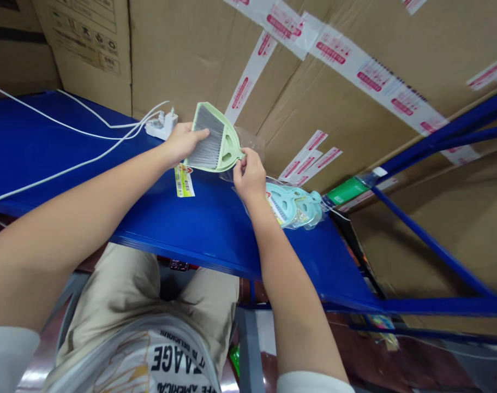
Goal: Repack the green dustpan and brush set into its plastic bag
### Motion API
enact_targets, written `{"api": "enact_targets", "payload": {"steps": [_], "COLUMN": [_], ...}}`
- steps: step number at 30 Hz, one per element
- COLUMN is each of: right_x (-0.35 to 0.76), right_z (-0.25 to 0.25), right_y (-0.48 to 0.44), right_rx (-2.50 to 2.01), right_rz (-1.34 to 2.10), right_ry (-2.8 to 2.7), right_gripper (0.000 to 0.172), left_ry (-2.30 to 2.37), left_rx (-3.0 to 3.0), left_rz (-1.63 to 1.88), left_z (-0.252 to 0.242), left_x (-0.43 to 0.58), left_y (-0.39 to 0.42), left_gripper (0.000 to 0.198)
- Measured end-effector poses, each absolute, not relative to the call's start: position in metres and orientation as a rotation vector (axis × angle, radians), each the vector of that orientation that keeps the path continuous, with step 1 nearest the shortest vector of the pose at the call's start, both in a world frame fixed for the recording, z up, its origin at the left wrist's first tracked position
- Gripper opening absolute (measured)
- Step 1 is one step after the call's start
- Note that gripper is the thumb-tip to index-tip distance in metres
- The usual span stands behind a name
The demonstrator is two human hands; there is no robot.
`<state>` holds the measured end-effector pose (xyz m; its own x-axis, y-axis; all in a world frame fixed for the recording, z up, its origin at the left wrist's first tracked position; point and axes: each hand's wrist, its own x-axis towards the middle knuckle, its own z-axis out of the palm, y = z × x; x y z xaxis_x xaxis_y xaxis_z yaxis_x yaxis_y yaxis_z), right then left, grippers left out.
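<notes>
Green plastic brush set point(215, 139) sits above the blue tabletop point(215, 229), left hand point(183, 143) gripping its bristle end, right hand point(248, 176) fingers pinching the handle and clear bag point(250, 143); steady both ends while sliding.

Both hands point(215, 158) on green mini broom-dustpan set point(215, 143) — blue shelf point(183, 224), w/ boxes behind

shirt point(166, 355) print, upside down: "age", "american"; carton tape point(334, 52) text unreadable.
</notes>
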<state>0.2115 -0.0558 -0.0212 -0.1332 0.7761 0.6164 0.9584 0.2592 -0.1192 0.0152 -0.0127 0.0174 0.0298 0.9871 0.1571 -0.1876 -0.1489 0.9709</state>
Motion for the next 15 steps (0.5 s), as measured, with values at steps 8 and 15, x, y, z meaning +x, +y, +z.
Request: {"api": "enact_targets", "payload": {"steps": [8, 15], "right_x": [0.205, 0.199], "right_z": [-0.022, -0.021], "right_y": [-0.059, -0.064], "right_rx": [-1.412, -1.358], "right_rz": [-0.376, -0.322], "right_ry": [-1.988, -1.960], "right_gripper": [0.040, 0.037], "left_ry": [0.918, 0.932], "left_rx": [1.228, 1.213], "left_rz": [1.338, 1.297], "left_z": [0.015, 0.015], "left_x": [0.020, 0.023], "left_y": [-0.017, -0.022], "left_gripper": [0.008, 0.008]}}
